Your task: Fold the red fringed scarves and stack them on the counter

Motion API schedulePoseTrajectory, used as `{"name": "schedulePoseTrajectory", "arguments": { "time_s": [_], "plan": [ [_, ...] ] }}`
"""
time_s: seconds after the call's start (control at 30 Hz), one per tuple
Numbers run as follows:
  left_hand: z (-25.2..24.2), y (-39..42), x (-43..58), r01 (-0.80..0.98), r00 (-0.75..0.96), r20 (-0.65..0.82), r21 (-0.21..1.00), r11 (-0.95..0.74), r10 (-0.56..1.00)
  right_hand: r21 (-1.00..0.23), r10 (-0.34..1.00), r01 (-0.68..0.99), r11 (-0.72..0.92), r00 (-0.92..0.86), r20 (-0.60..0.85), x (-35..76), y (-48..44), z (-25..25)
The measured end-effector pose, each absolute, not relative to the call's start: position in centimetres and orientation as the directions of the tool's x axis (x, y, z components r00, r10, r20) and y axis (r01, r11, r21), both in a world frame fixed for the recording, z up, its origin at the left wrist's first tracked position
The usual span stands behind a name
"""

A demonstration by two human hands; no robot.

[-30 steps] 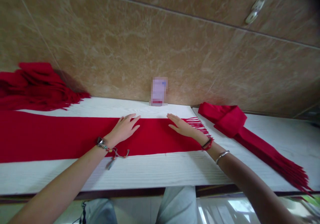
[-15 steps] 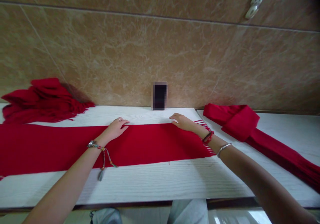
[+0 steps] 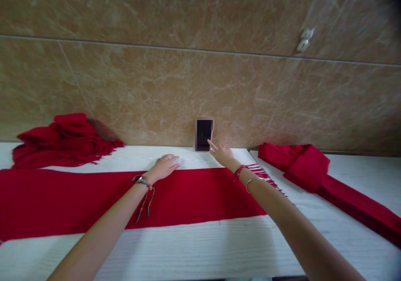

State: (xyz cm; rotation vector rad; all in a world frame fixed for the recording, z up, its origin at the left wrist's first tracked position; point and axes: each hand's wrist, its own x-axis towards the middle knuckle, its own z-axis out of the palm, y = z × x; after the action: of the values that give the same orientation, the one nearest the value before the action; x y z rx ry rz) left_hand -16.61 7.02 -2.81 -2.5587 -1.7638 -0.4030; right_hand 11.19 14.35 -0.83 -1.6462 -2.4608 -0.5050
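Observation:
A long red fringed scarf (image 3: 194,195) lies flat across the white table. My left hand (image 3: 164,166) is at its far edge, palm down with fingers loosely bent and apart, holding nothing. My right hand (image 3: 222,153) is beyond the scarf's far edge with its index finger stretched out. That fingertip meets the lower right of a dark-screened phone (image 3: 203,134), which stands upright against the wall; whether it presses the screen I cannot tell. The phone is partly blurred.
A crumpled pile of red scarves (image 3: 62,143) sits at the back left. On the right lies a folded red scarf (image 3: 308,166), its long end trailing toward the near corner. Brown marbled tiles (image 3: 156,93) form the wall, with a white fixture (image 3: 305,39) on it.
My right hand has moved forward from the scarf's edge to the phone, its index finger now extended. My left hand has shifted slightly right along the edge. The view has tilted up.

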Motion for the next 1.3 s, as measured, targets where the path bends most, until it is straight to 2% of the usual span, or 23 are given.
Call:
{"name": "schedulePoseTrajectory", "arguments": {
  "time_s": [0.13,0.2,0.33,0.43,0.53,0.73,0.8,0.9,1.03,1.13,1.3],
  "plan": [
    [-3.8,6.3,-16.6,0.943,0.3,0.204,0.087,-0.323,0.932,0.157,0.85,0.906,0.393,-0.423,0.314,11.4,13.3,-0.7],
    [-3.5,5.9,-16.6,0.942,0.307,0.19,0.075,-0.326,0.932,0.108,0.825,0.87,0.48,-0.49,0.282,11.8,12.3,-0.7],
    [-2.1,5.3,-16.7,0.898,0.417,0.14,0.09,-0.431,0.898,0.035,0.65,0.664,0.747,-0.74,0.175,13.0,9.8,-1.4],
    [-1.5,4.4,-16.8,0.897,0.432,0.062,0.073,-0.436,0.9,0.023,0.571,0.582,0.813,-0.804,0.166,14.1,8.5,-2.1],
    [-2.0,3.2,-16.8,0.936,0.35,0.009,0.046,-0.35,0.937,-0.002,0.603,0.611,0.792,-0.781,0.164,15.4,8.0,-2.8],
    [-2.8,1.5,-15.7,0.958,0.275,0.2,0.029,-0.286,0.94,-0.067,0.771,0.772,0.632,-0.617,0.157,16.3,7.0,-3.1],
    [-2.5,1.1,-14.6,0.948,0.299,0.195,0.047,-0.313,0.934,-0.072,0.762,0.766,0.639,-0.618,0.194,14.8,6.0,-2.8],
    [-2.3,0.6,-12.8,0.925,0.362,0.109,0.076,-0.371,0.926,-0.076,0.669,0.67,0.738,-0.713,0.212,11.8,4.1,-2.5],
    [-2.3,-0.2,-11.8,0.914,0.403,0.031,0.037,-0.404,0.915,-0.062,0.616,0.616,0.785,-0.768,0.172,10.8,2.9,-2.9],
    [-2.3,-0.3,-11.9,0.917,0.398,0.021,0.029,-0.398,0.917,-0.03,0.684,0.689,0.724,-0.711,0.165,14.2,3.9,-3.5],
    [-2.6,0.0,-12.1,0.918,0.396,0.025,0.03,-0.397,0.918,0.096,0.809,0.826,0.556,-0.564,0.165,23.5,6.4,-4.7]
  ]
}}
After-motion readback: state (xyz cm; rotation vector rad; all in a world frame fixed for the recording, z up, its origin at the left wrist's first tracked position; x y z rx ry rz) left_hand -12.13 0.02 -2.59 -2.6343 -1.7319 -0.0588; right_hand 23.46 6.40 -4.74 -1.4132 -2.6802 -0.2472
